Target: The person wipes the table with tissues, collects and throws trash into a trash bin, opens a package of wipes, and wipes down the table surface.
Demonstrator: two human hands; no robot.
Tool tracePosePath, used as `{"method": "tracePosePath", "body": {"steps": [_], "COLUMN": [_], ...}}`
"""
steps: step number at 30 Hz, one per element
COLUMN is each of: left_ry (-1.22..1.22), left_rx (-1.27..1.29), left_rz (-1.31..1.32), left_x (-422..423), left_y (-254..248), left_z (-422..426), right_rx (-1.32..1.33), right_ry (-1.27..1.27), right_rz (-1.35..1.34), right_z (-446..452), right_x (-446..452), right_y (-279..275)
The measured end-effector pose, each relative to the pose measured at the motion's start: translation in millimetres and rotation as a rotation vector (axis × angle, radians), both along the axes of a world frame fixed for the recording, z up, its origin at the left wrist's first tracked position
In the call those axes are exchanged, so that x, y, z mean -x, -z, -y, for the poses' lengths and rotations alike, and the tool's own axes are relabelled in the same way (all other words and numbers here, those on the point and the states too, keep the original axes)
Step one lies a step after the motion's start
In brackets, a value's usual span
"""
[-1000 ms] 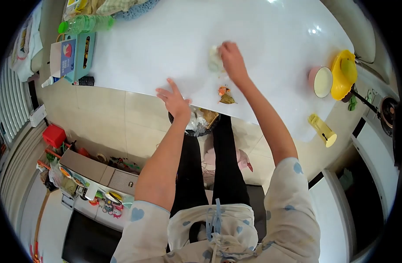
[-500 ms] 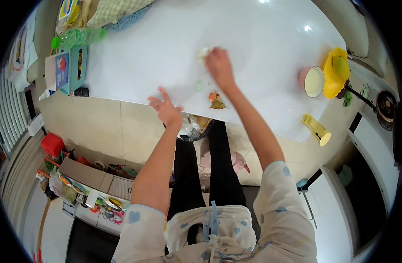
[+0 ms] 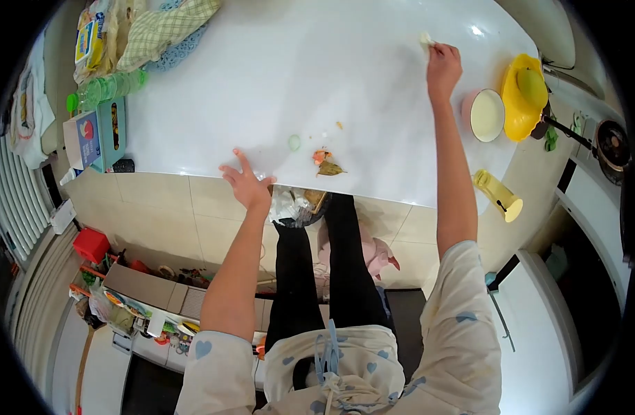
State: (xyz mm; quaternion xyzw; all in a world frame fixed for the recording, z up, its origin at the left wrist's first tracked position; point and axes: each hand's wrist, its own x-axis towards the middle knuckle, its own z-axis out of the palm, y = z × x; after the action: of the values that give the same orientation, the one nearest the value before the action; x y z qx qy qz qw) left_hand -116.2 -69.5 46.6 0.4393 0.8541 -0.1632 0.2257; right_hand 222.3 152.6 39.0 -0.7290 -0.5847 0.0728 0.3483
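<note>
My right hand (image 3: 445,69) reaches to the far right of the white table (image 3: 262,76). Its fingers are closed on a small white crumpled wipe (image 3: 425,41), which touches or nearly touches the tabletop. My left hand (image 3: 249,185) rests at the near table edge with its fingers spread and nothing in them. To the right of it lie a dry brown leaf (image 3: 330,168), an orange scrap (image 3: 321,156) and a pale green ring-like piece (image 3: 294,142). Below the edge, beside my left hand, a bin (image 3: 300,211) holds crumpled white waste.
At the right stand a pink-rimmed bowl (image 3: 487,115), a yellow dish (image 3: 514,104) and a yellow tumbler (image 3: 499,196). On the left are a green bottle (image 3: 108,90), a teal box (image 3: 110,135) and a checked cloth (image 3: 166,31).
My right hand has swept right and away from me across the table, carrying the white wipe. My left hand has moved slightly left in view, with its fingers still spread.
</note>
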Motion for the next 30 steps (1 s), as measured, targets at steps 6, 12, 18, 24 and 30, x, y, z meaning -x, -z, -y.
{"method": "tracePosePath", "body": {"steps": [6,12,18,24,30], "left_ry": [0.006,-0.039,-0.019,-0.044,-0.055], "left_rx": [-0.028,0.004,-0.024,0.000,-0.011], "left_rz": [0.011,0.057,0.036,0.037,0.047], "left_x": [1.6,-1.7,1.9,0.9,-2.9], "left_y": [2.1,-5.0,2.2,-4.5,-6.2], "left_z": [-0.2,-4.7,2.1,-4.9,-4.2], "right_rx": [0.050,0.207,0.031,0.027,0.091], "right_ry": [0.018,-0.476,-0.160,0.174,-0.366], "right_rz": [0.157,-0.176,-0.049,0.023,-0.118], "right_z": [60.3,155.0,94.3,20.2,111.3], "right_x": [12.8,108.9,66.2,45.5,134.2], "right_y": [38.5,23.3,14.8,37.4,36.4]}}
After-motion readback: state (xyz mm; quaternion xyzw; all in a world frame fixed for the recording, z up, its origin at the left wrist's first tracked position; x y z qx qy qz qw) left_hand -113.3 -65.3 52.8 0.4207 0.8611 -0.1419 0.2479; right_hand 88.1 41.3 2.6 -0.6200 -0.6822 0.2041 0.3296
